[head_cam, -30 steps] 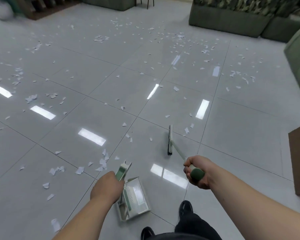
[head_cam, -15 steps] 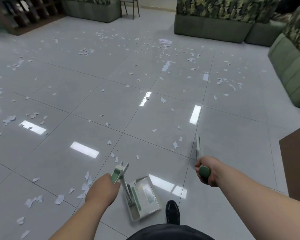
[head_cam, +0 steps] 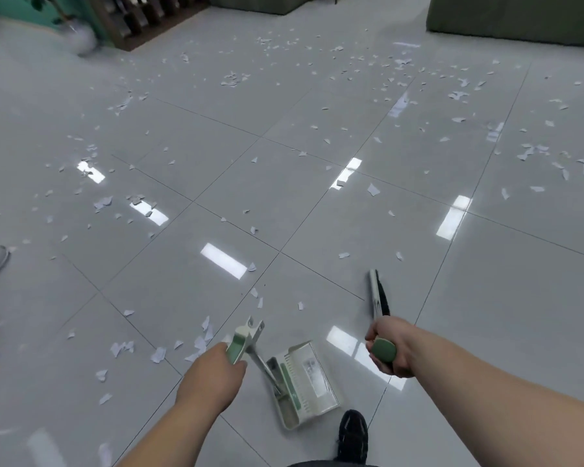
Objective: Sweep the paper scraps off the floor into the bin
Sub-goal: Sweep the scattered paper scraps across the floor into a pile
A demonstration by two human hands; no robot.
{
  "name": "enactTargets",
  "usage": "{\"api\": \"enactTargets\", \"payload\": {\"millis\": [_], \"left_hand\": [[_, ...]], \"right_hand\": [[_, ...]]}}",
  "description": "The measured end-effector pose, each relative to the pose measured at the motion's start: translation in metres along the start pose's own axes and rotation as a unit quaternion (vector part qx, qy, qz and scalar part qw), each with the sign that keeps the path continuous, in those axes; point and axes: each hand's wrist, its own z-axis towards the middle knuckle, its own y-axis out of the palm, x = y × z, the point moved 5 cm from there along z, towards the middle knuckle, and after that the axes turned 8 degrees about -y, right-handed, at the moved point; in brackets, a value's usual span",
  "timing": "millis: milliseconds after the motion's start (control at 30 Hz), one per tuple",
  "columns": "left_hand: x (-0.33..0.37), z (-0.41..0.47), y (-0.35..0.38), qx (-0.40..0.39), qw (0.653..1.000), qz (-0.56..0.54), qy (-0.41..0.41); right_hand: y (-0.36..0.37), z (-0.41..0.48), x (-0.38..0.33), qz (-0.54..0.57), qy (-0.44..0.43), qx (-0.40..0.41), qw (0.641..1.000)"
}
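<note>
Tiled floor [head_cam: 486,315], scraps [head_cam: 199,342] left of my dustpan [head_cam: 305,382]; left hand [head_cam: 213,372] grips its handle [head_cam: 241,342], right hand [head_cam: 390,348] grips the broom [head_cam: 378,294]. Next, I reckon, sweep them in.

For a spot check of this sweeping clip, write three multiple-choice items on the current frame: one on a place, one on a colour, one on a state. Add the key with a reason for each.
1. Where does the dustpan tray show?
A) between the left hand and the right hand
B) beyond the head of the broom
C) left of the left hand

2. What colour is the grip end of the broom in the right hand?
A) red
B) green
C) yellow

3. What is the left hand doing?
A) hanging empty
B) pointing with straight fingers
C) gripping the dustpan handle

Key:
1 A, the tray sits in the gap between both hands, just ahead of the black shoe.
2 B, a green cap sticks out of the fist.
3 C, the fingers curl round the green-and-white handle.
</note>
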Motion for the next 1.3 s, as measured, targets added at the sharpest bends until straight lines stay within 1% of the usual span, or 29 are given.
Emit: {"api": "enactTargets", "payload": {"millis": [133,300,400,533,633,800,933,1100,1300], "left_hand": [[-0.006,-0.002,-0.004,0.002,0.999,0.000,-0.040],[-0.018,-0.002,-0.018,0.018,0.997,-0.011,-0.074],[-0.019,-0.002,-0.023,0.023,0.996,-0.016,-0.083],[-0.011,0.002,-0.024,0.026,0.997,-0.012,-0.076],[0.005,0.009,-0.022,0.020,0.998,-0.016,-0.062],[0.054,0.023,-0.019,0.018,1.000,0.004,-0.021],[0.099,0.033,-0.017,0.025,0.999,0.018,0.030],[0.139,0.046,-0.018,0.024,0.996,0.035,0.078],[0.171,0.066,-0.034,0.030,0.994,0.018,0.099]], "right_hand": [[0.047,-0.005,-0.010,-0.007,0.016,-0.077,0.997],[0.093,0.000,-0.030,-0.024,0.045,-0.172,0.984],[0.103,0.003,-0.040,-0.031,0.064,-0.202,0.977],[0.087,0.001,-0.050,-0.048,0.050,-0.209,0.975],[0.057,-0.001,-0.060,-0.067,0.021,-0.181,0.981],[-0.010,0.003,-0.073,-0.101,-0.051,-0.098,0.989],[-0.068,0.002,-0.080,-0.087,-0.080,-0.024,0.993],[-0.125,0.008,-0.086,-0.050,-0.080,0.047,0.994],[-0.159,0.013,-0.098,-0.045,-0.071,0.100,0.991]]}}
